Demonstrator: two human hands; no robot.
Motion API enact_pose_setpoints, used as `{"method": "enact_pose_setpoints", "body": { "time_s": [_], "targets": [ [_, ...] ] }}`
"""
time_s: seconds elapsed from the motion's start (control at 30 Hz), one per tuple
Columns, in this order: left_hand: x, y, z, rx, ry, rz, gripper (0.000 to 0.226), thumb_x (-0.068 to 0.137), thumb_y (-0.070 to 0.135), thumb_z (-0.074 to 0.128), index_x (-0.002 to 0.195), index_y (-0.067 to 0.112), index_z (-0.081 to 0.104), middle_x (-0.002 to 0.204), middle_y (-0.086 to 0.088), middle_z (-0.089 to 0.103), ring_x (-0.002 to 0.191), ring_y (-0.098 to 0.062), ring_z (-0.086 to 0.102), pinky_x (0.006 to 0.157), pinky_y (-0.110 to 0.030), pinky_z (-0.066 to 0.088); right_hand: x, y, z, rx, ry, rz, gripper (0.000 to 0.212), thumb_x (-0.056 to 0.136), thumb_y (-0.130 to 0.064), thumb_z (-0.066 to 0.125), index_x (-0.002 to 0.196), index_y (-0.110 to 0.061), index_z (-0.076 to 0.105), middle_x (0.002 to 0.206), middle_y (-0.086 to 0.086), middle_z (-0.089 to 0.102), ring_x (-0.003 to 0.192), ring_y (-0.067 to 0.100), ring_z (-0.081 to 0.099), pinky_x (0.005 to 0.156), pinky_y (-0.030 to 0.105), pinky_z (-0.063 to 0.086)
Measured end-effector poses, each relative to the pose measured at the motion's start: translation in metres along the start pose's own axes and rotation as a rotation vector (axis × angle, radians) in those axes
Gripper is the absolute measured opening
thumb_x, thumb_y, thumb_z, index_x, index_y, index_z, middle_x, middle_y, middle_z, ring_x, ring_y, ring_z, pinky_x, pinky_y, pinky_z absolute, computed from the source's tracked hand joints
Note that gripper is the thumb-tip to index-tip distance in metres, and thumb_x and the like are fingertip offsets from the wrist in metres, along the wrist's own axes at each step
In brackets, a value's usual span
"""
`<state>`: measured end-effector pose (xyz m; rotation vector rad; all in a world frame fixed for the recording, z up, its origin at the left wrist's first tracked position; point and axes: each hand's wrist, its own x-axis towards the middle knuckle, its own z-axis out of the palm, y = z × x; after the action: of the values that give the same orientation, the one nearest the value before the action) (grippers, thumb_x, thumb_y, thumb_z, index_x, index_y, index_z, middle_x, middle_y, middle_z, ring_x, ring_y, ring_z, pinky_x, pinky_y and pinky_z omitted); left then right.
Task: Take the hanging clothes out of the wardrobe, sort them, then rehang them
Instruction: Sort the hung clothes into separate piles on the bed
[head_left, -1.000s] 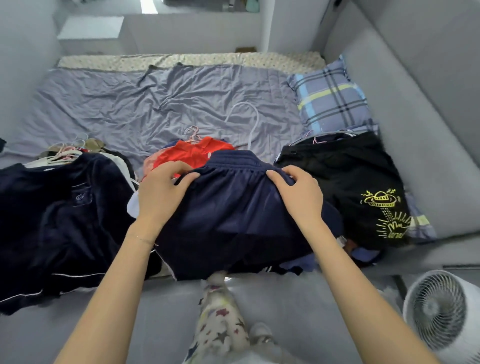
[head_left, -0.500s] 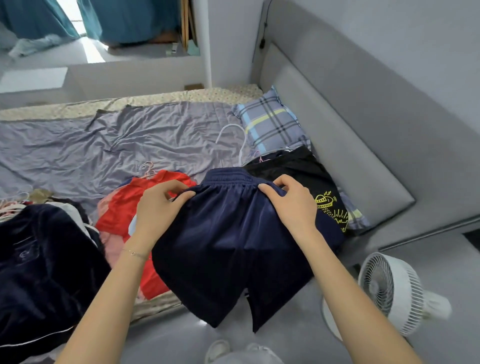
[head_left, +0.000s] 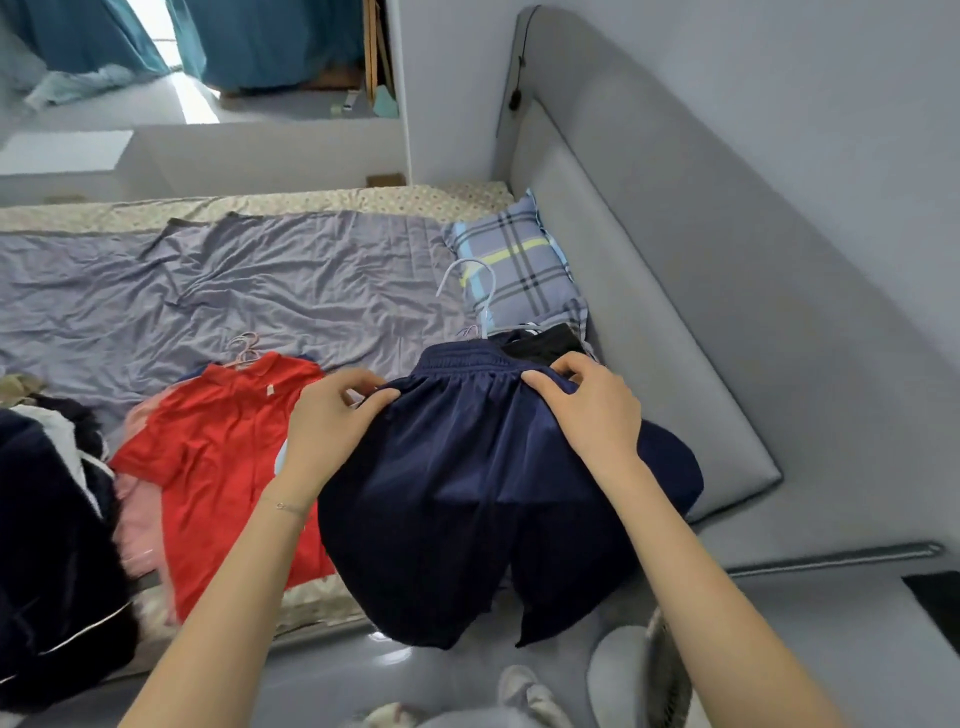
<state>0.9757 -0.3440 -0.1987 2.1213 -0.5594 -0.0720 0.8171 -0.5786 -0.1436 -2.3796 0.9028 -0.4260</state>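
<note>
Obs. Navy shorts are held up off the bed, in front of the plaid pillow on the person's side of it. The waistband is uppermost and both legs hang free past the bed edge toward the floor.

Left hand: fingers and thumb pinch the waistband corner farther from the pillow. Right hand: fingers curl over the corner nearer the pillow, gripping cloth. Neither hand holds anything else.

Surroundings: a white hanger lies against the pillow's near edge, its lower part hidden. A black garment lies just in front of the pillow, mostly behind the shorts. A red shirt lies flat on the bed, farther from the pillow than the shorts. A dark pile lies farthest from the pillow.

Handling (judgement): the cloth is thin with a slight sheen, and it looks light, limp and probably slick. It has no stiffness, so anything unsupported droops. It is not fragile. The gathered elastic waistband is the thickest part and the best hold. A pinch at each corner keeps the piece spread flat. On a plain hanger bar, cloth this smooth may slide off.

Stage (judgement): sorting, with this piece not yet assigned to a pile or hanger.
</note>
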Motion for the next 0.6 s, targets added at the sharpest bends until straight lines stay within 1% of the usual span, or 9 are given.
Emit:
{"method": "enact_pose_setpoints", "body": {
  "time_s": [0.07,0.2,0.23,0.3,0.33,0.37,0.4,0.5,0.6],
  "targets": [
    [0.007,0.013,0.020,-0.010,0.024,0.000,0.004,0.077,0.044,0.071,0.079,0.040,0.068,0.074,0.019,0.066,0.059,-0.004,0.052,0.061,-0.025,0.042,0.024,0.012,-0.012,0.004,-0.011,-0.029,0.035,0.083,-0.064,0.060,0.084,-0.029,0.062,0.078,-0.012,0.064,0.078,0.015,0.060,0.065,0.032,0.047],
    [0.028,0.026,0.052,-0.052,0.077,-0.046,0.004,0.078,0.040,0.071,0.075,0.040,0.068,0.072,0.017,0.066,0.059,-0.006,0.051,0.062,-0.027,0.044,0.075,0.022,-0.023,-0.027,-0.030,-0.095,0.036,0.083,-0.065,0.060,0.085,-0.029,0.063,0.079,-0.013,0.063,0.078,0.014,0.060,0.067,0.032,0.046],
    [0.035,0.026,0.061,-0.066,0.091,-0.062,0.010,0.080,0.036,0.073,0.072,0.041,0.067,0.073,0.019,0.066,0.059,-0.005,0.051,0.063,-0.025,0.044,0.088,0.023,-0.023,-0.038,-0.027,-0.111,0.036,0.083,-0.065,0.060,0.086,-0.029,0.064,0.080,-0.012,0.064,0.077,0.014,0.060,0.066,0.031,0.045],
    [0.053,0.024,0.078,-0.097,0.113,-0.078,0.022,0.082,0.029,0.074,0.069,0.043,0.063,0.074,0.026,0.065,0.058,0.000,0.052,0.062,-0.013,0.041,0.115,0.025,-0.018,-0.049,-0.023,-0.139,0.036,0.083,-0.065,0.059,0.088,-0.029,0.064,0.083,-0.012,0.066,0.077,0.013,0.059,0.066,0.031,0.045],
    [0.064,0.021,0.086,-0.105,0.120,-0.082,0.024,0.083,0.028,0.073,0.069,0.043,0.062,0.074,0.029,0.065,0.059,0.003,0.053,0.060,-0.009,0.039,0.131,0.026,-0.013,-0.047,-0.024,-0.151,0.035,0.084,-0.064,0.059,0.087,-0.029,0.064,0.083,-0.013,0.065,0.076,0.013,0.058,0.065,0.031,0.044],
    [0.077,0.016,0.095,-0.105,0.123,-0.086,0.023,0.085,0.028,0.072,0.071,0.043,0.062,0.074,0.029,0.065,0.060,0.005,0.054,0.061,-0.008,0.038,0.146,0.028,-0.005,-0.045,-0.025,-0.159,0.034,0.084,-0.064,0.059,0.087,-0.030,0.063,0.083,-0.014,0.064,0.075,0.012,0.057,0.064,0.030,0.041],
    [0.091,0.008,0.104,-0.100,0.118,-0.093,0.020,0.086,0.028,0.070,0.074,0.042,0.062,0.073,0.026,0.065,0.062,0.005,0.054,0.061,-0.009,0.038,0.162,0.030,0.005,-0.046,-0.031,-0.161,0.033,0.084,-0.063,0.059,0.087,-0.030,0.063,0.082,-0.015,0.061,0.075,0.010,0.055,0.063,0.029,0.038],
    [0.136,-0.028,0.136,-0.095,0.041,-0.120,0.008,0.090,0.029,0.065,0.085,0.033,0.066,0.075,0.016,0.065,0.065,0.001,0.056,0.065,-0.020,0.042,0.208,0.041,0.045,-0.060,-0.088,-0.145,0.032,0.086,-0.062,0.058,0.088,-0.029,0.061,0.082,-0.014,0.058,0.075,0.010,0.054,0.060,0.028,0.034],
    [0.180,-0.073,0.169,-0.064,-0.051,-0.175,0.008,0.094,0.030,0.061,0.088,0.031,0.065,0.076,0.013,0.064,0.069,-0.005,0.059,0.068,-0.028,0.044,0.249,0.060,0.094,-0.079,-0.158,-0.092,0.034,0.089,-0.059,0.057,0.092,-0.026,0.062,0.086,-0.008,0.065,0.080,0.016,0.060,0.056,0.029,0.033]
  ]
}}
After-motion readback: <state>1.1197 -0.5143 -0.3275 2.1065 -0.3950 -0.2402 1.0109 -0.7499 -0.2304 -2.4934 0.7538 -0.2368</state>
